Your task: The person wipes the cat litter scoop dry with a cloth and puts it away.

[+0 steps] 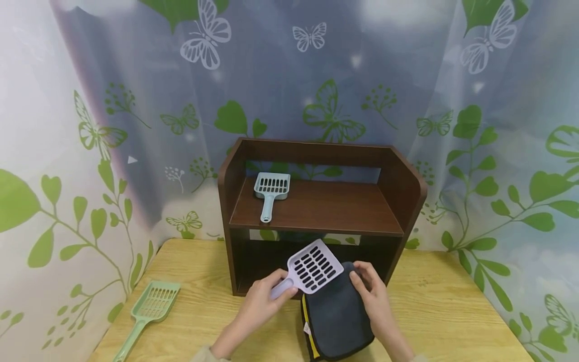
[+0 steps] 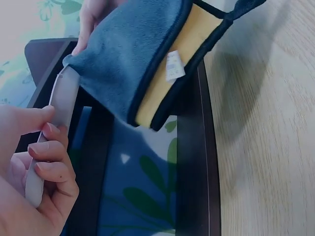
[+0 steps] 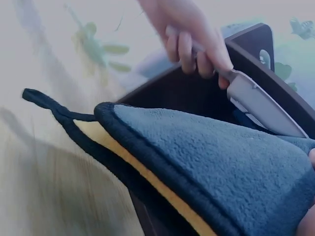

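Observation:
My left hand (image 1: 259, 303) grips the handle of a pale lavender slotted litter scoop (image 1: 295, 265), its head tilted up to the right. My right hand (image 1: 376, 297) pinches the upper part of a folded dark blue-grey cloth (image 1: 339, 318) with black edging and a yellow inner side. In the left wrist view, the cloth (image 2: 133, 54) meets the far end of the scoop (image 2: 65, 96). A hanging loop and a white label show at the cloth's edge. The right wrist view has the scoop (image 3: 261, 104) just behind the raised cloth (image 3: 211, 147).
A dark brown two-tier shelf (image 1: 325, 206) stands at the back of the wooden table (image 1: 434, 306). On its upper board lies a light blue litter scoop (image 1: 268, 202). A green litter scoop (image 1: 143, 318) lies on the table at the left. Patterned curtains (image 1: 280, 65) surround the table.

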{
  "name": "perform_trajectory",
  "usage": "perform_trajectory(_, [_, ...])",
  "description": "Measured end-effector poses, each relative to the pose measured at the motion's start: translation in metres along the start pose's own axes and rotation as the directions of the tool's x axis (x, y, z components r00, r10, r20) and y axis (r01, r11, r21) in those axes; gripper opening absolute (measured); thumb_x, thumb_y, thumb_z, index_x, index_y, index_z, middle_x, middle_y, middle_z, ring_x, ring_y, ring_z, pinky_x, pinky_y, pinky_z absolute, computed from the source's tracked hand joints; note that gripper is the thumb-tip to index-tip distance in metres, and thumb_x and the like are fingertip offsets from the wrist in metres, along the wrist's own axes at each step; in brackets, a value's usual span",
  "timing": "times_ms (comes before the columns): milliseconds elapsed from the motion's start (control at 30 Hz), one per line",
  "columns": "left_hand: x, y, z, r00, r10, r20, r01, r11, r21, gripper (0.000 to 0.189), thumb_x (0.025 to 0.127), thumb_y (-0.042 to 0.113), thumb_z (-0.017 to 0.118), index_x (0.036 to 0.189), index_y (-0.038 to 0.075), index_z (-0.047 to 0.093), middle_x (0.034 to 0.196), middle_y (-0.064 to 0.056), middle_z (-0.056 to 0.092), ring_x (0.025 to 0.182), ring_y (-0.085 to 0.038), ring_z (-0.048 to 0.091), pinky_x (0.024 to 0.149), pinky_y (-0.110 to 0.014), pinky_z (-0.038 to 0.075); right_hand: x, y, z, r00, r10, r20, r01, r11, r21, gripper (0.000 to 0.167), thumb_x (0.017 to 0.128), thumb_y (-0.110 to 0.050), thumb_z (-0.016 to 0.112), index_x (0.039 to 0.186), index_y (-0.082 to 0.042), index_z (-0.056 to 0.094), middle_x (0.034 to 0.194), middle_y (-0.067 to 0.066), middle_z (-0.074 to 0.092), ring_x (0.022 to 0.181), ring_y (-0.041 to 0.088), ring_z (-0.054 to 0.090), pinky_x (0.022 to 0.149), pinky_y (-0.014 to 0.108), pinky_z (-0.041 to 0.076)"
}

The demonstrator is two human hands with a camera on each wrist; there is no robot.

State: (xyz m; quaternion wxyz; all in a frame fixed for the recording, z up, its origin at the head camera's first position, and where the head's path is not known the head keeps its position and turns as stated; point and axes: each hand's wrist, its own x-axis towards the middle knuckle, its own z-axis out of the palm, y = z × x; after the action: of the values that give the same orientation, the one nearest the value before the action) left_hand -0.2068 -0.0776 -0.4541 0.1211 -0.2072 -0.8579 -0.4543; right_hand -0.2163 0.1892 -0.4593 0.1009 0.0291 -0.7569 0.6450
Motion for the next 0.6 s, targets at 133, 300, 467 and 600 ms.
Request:
perform_trajectory(133, [0.001, 0.0, 0.001, 1.0, 0.002, 0.015, -0.001, 1.0, -0.013, 0.019, 0.095, 0.028, 0.073, 0.108, 0.014, 0.068, 0.089, 0.001, 0.07, 0.07, -0.005, 0.056, 0.063, -0.024, 0.046, 0.0, 0.0, 0.005, 0.995, 0.098, 0.034, -0.102, 0.987, 0.124, 0.036, 0.104, -0.023, 0.06, 0.133, -0.003, 0.05, 0.116, -0.005, 0.062, 0.104, 0.006, 0.059, 0.086, 0.021, 0.051])
perform_trajectory(300, [0.001, 0.003, 0.0, 0.997, 0.013, 0.08, -0.012, 1.0, -0.02, 0.016, 0.094, 0.028, 0.074, 0.107, 0.018, 0.07, 0.084, 0.007, 0.067, 0.069, -0.004, 0.053, 0.062, -0.023, 0.044, 0.005, -0.002, 0.01, 0.996, 0.088, 0.032, -0.093, 0.979, 0.183, 0.035, 0.105, -0.02, 0.058, 0.133, -0.001, 0.049, 0.115, -0.006, 0.061, 0.103, 0.006, 0.058, 0.085, 0.019, 0.05])
perform_trajectory(467, [0.0, 0.005, 0.001, 0.99, 0.024, 0.136, -0.021, 1.0, -0.02, 0.015, 0.094, 0.032, 0.073, 0.103, 0.02, 0.07, 0.081, 0.008, 0.063, 0.066, -0.003, 0.05, 0.06, -0.022, 0.043, 0.015, -0.006, 0.014, 0.996, 0.083, 0.006, -0.083, 0.98, 0.183, 0.034, 0.104, -0.02, 0.058, 0.132, -0.002, 0.05, 0.106, -0.007, 0.063, 0.095, 0.008, 0.059, 0.081, 0.02, 0.05])
perform_trajectory(600, [-0.001, 0.005, 0.002, 0.988, 0.026, 0.153, -0.025, 1.0, -0.008, 0.015, 0.093, 0.032, 0.074, 0.101, 0.02, 0.069, 0.079, 0.01, 0.062, 0.064, -0.001, 0.05, 0.059, -0.021, 0.042, 0.02, -0.006, 0.015, 0.998, 0.07, -0.001, -0.069, 0.979, 0.191, 0.035, 0.104, -0.021, 0.059, 0.133, -0.003, 0.05, 0.102, -0.008, 0.064, 0.092, 0.008, 0.06, 0.079, 0.021, 0.05])
